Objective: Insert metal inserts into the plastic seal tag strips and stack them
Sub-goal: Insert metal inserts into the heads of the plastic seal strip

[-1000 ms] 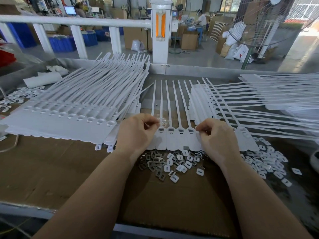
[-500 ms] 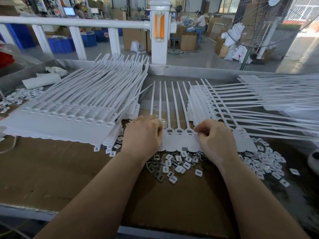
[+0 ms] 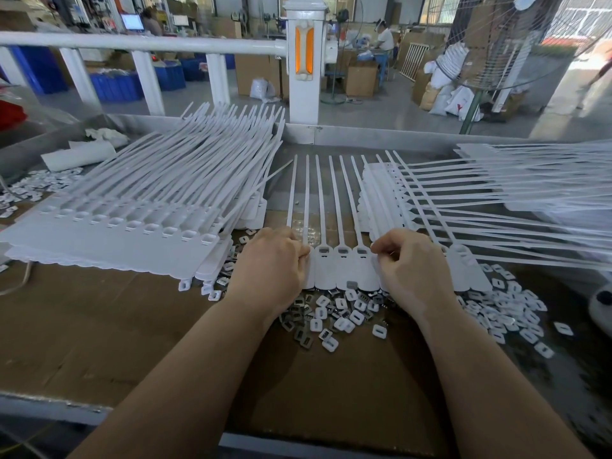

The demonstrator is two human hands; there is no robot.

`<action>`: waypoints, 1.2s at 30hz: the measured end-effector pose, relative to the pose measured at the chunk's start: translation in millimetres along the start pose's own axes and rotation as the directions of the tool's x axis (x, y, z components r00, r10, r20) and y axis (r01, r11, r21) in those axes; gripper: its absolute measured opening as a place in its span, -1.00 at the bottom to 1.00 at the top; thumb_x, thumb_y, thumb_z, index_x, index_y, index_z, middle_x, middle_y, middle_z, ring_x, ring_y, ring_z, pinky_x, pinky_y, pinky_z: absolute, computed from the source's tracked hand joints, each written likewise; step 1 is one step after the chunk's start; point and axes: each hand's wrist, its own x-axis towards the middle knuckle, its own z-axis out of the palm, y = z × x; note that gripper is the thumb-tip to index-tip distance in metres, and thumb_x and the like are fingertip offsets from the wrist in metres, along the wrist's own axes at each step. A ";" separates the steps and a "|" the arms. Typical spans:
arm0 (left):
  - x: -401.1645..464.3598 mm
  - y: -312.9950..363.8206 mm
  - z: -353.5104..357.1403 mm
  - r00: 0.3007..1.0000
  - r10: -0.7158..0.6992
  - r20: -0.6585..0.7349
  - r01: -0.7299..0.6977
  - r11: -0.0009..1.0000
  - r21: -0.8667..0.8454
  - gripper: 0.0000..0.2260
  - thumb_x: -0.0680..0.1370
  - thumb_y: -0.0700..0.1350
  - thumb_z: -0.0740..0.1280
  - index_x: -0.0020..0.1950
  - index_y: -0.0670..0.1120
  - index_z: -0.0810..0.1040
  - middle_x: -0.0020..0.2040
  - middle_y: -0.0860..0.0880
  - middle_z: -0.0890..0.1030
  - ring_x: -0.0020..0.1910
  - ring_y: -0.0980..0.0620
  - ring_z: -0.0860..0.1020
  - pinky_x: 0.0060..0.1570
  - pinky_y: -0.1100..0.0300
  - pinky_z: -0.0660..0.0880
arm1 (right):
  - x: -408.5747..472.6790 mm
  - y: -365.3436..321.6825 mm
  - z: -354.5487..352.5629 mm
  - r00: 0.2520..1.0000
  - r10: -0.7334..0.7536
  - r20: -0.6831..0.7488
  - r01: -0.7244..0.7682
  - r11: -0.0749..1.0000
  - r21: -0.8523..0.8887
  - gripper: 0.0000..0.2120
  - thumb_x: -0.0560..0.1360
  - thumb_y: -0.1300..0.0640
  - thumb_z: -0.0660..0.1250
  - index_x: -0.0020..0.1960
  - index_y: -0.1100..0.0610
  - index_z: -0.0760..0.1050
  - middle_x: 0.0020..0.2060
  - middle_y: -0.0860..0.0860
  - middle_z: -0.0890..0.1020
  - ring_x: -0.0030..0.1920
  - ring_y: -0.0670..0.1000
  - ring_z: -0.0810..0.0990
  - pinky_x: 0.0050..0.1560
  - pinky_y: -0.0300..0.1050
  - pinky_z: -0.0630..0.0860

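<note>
Strip [image 3: 341, 260] of joined seal tags is laid flat on the cardboard [image 3: 99, 326] between both hands, just behind the loose inserts [image 3: 334, 313]. Its left end is covered by the left hand [image 3: 270, 263], fingers curled; whether anything is pinched cannot be told. Something small seems pinched at a socket by the right hand [image 3: 410, 263]. Filling is judged unfinished; a stack [image 3: 109, 240] lies at the left, more strips [image 3: 530, 200] at the right.

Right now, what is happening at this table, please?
A person is fitting small inserts into a strip of white seal tags lying on cardboard. The left hand and right hand both work at the tag heads. Loose inserts lie just below. A stack of strips sits at the left.
</note>
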 end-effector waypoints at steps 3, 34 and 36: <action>0.3 -1.0 0.6 0.999 -0.031 0.017 0.032 0.998 -0.054 -0.77 0.57 -0.13 0.24 0.16 -0.07 0.61 0.05 0.03 0.56 0.03 0.06 0.41 0.00 0.39 0.21 | 0.1 0.0 0.2 1.000 0.000 -0.002 0.000 1.000 0.002 -0.85 0.49 0.25 0.27 -0.04 0.08 0.58 -0.04 0.01 0.60 -0.02 -0.01 0.53 0.00 -0.15 0.46; -1.5 5.4 -5.6 1.000 0.006 -0.001 -0.006 0.994 -0.107 -0.87 0.53 -0.06 0.31 0.01 0.07 0.63 -0.07 0.22 0.51 0.06 0.13 0.41 0.11 0.21 0.20 | 1.3 -0.2 -1.8 1.000 0.018 -0.004 -0.018 1.000 -0.006 -0.83 0.49 0.25 0.26 -0.03 0.06 0.59 -0.04 -0.01 0.61 -0.04 -0.04 0.53 -0.01 -0.20 0.45; -2.9 15.2 -10.0 0.984 0.135 0.119 -0.107 0.970 -0.218 -0.91 0.49 0.00 0.35 -0.05 0.12 0.64 -0.14 0.27 0.46 0.01 0.25 0.37 0.11 0.21 0.18 | 1.2 -0.9 -2.3 1.000 0.013 -0.010 -0.013 1.000 0.001 -0.82 0.49 0.26 0.26 -0.03 0.07 0.59 -0.05 -0.01 0.62 -0.04 -0.03 0.53 0.00 -0.19 0.45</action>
